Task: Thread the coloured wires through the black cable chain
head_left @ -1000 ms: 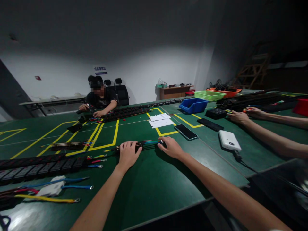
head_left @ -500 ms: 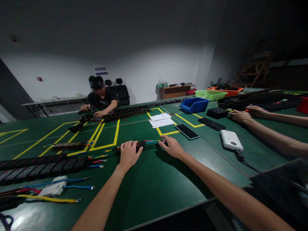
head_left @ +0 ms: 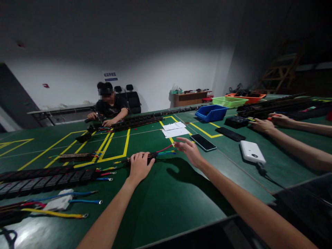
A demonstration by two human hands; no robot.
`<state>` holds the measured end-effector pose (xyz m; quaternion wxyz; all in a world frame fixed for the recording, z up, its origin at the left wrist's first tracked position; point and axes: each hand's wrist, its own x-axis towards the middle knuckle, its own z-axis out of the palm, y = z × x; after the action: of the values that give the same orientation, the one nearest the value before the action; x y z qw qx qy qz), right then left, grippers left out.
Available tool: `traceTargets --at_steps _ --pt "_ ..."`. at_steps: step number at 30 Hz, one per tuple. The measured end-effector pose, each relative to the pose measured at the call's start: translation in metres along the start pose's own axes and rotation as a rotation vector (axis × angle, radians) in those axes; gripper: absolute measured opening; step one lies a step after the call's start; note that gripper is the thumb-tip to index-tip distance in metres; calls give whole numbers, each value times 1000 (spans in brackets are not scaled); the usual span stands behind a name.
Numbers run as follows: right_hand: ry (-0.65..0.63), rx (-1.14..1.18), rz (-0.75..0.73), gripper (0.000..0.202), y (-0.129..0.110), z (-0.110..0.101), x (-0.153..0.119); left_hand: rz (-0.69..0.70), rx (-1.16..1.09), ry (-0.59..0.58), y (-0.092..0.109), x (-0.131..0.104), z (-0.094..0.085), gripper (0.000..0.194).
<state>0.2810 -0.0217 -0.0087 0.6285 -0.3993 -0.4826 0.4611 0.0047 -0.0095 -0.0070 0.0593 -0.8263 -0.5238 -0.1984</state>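
My left hand (head_left: 140, 166) lies over a dark wire bundle (head_left: 127, 160) on the green table, its fingers closed around it. From the bundle's right end come thin coloured wires; the blue and green wires (head_left: 167, 152) lie low, pointing right. One red wire (head_left: 164, 149) slants up, away from the others. At its tip is my right hand (head_left: 188, 151), raised above the table, with fingertips pinching the wire end. The fingers partly cover that end.
Black socket strips (head_left: 49, 181) and lugged yellow wires (head_left: 52, 212) lie at left. Papers (head_left: 176, 130), a phone (head_left: 203, 142), a white power bank (head_left: 252, 152) and a blue bin (head_left: 211, 113) stand beyond. A co-worker's hands (head_left: 264, 125) work at right; another person (head_left: 111, 107) sits opposite.
My right hand has risen from the wire ends, and the red wire is now lifted apart from the others. My left hand stays on the bundle.
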Motion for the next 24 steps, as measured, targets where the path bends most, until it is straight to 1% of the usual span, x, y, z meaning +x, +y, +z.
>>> traceTargets --at_steps 3,6,12,14,18,21,24 --pt "-72 -90 -78 51 -6 4 -3 -4 -8 -3 1 0 -1 48" --pt "-119 -173 -133 51 -7 3 -3 -6 -8 -6 0 0 -1 48" --pt "-215 -314 -188 58 5 0 -1 -6 -18 -9 -1 0 0 49" --pt "-240 -402 -224 60 9 1 -1 -7 -14 -4 -1 0 0 49" --pt "-250 -636 -265 66 18 -1 1 -1 -4 -1 -1 0 -1 49" --pt "-252 -769 -241 66 24 -6 3 0 6 -3 -1 1 -1 49" --pt "-244 -849 -210 65 27 -9 3 7 19 -5 0 1 -2 49"
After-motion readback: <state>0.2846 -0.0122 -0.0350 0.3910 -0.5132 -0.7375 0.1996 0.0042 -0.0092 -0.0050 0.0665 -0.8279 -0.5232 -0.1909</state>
